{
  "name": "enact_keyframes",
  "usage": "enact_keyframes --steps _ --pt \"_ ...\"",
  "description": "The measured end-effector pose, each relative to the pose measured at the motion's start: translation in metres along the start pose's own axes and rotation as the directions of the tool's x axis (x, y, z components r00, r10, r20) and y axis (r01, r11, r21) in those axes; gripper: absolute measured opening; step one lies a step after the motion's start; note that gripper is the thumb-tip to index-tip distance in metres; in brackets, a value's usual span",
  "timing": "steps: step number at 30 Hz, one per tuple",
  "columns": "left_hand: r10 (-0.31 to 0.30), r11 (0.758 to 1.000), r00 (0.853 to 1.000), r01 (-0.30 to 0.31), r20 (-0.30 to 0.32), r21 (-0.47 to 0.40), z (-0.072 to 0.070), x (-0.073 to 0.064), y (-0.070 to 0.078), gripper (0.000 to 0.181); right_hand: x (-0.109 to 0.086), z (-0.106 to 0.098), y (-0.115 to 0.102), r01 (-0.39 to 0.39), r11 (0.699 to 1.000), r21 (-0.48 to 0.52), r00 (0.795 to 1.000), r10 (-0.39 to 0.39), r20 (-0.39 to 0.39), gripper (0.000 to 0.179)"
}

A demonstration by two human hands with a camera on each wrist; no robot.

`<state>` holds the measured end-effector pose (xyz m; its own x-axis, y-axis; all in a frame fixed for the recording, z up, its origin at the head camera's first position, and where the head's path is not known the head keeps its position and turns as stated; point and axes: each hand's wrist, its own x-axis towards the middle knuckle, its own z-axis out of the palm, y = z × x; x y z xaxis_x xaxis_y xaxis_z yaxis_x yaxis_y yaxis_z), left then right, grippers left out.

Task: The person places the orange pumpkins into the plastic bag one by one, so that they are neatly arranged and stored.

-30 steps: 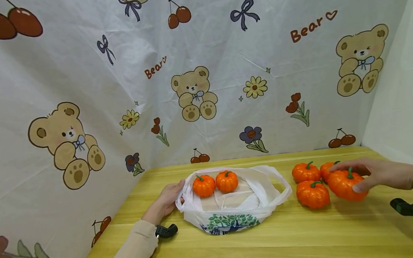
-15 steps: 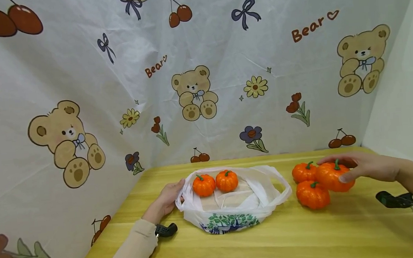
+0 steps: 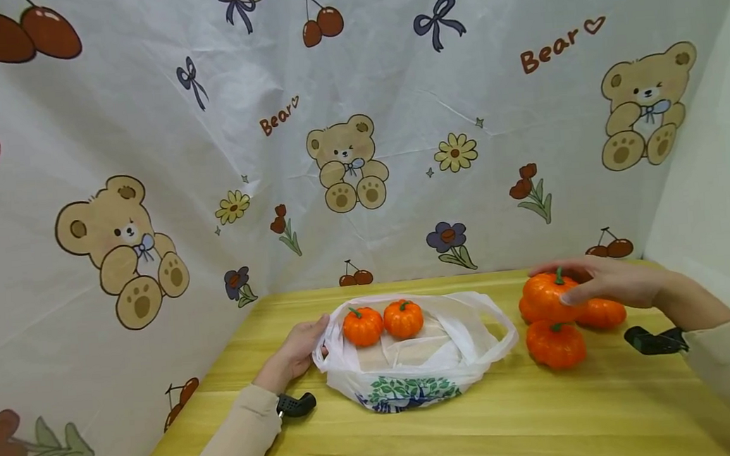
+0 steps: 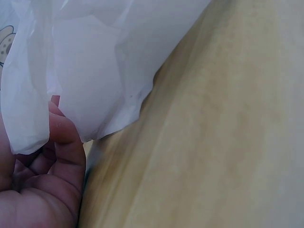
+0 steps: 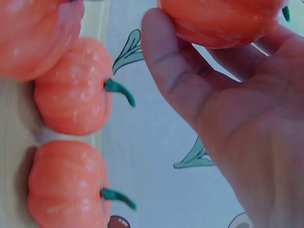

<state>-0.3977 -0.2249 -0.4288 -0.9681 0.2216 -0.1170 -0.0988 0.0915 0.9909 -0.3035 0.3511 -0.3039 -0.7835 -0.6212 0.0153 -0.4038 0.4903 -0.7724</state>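
My left hand grips the left rim of a white plastic bag with a green tree print; in the left wrist view its fingers curl round the thin film. Inside the open-mouthed bag, two small orange toy pumpkins with green stems sit side by side at the back left. My right hand holds another toy pumpkin, raised above the others, thumb in front and fingers behind. Below it are a front pumpkin and a right one; a third is mostly hidden behind the held one.
The bag and loose pumpkins stand on a wooden table. A white cloth printed with bears hangs behind and at the left; a plain white wall stands at the right. Black wrist-worn devices extend under both wrists.
My right hand has carried its pumpkin left and upward, over the loose pumpkins, uncovering the right one. My left hand and the bag have stayed in place.
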Motion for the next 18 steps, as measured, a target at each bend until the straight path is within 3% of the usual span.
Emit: enact_keyframes --steps 8,14,18 --pt "-0.005 1.000 1.000 0.005 0.011 0.009 0.000 0.002 -0.002 0.049 0.024 0.011 -0.005 -0.001 0.992 0.129 1.000 -0.001 0.021 0.052" --pt "-0.008 1.000 1.000 0.008 0.007 -0.003 0.001 0.002 -0.003 0.049 0.045 0.026 -0.015 -0.089 0.992 0.089 0.995 0.092 -0.034 0.055" --pt "-0.004 1.000 1.000 0.004 0.002 -0.004 0.000 0.002 -0.001 0.048 0.060 0.033 -0.024 -0.095 0.993 0.074 0.994 0.099 -0.052 0.054"
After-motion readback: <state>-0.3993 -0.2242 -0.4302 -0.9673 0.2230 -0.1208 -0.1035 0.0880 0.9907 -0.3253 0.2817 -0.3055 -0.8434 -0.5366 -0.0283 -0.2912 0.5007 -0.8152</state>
